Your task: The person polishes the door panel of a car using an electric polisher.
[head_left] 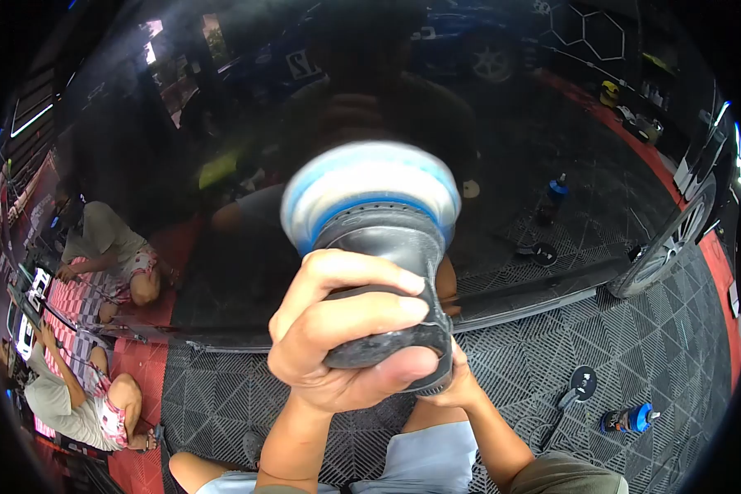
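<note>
A black handheld polisher [387,239] with a round white and blue pad [370,177] is held against a glossy dark car panel [247,280]. The pad's edge looks blurred. My left hand [346,329] is wrapped round the polisher's head, its fingers over the top and the thumb below. Lower and to the right, my right hand [455,380] is closed round the rear end of the tool's body, with most of its fingers hidden behind it.
Another person [66,395] sits at the left. On the grey tiled floor [502,354] at the right lie a round black tool [583,384] and a blue-topped bottle [630,418]. A car wheel [671,247] stands at the far right. The panel mirrors the room.
</note>
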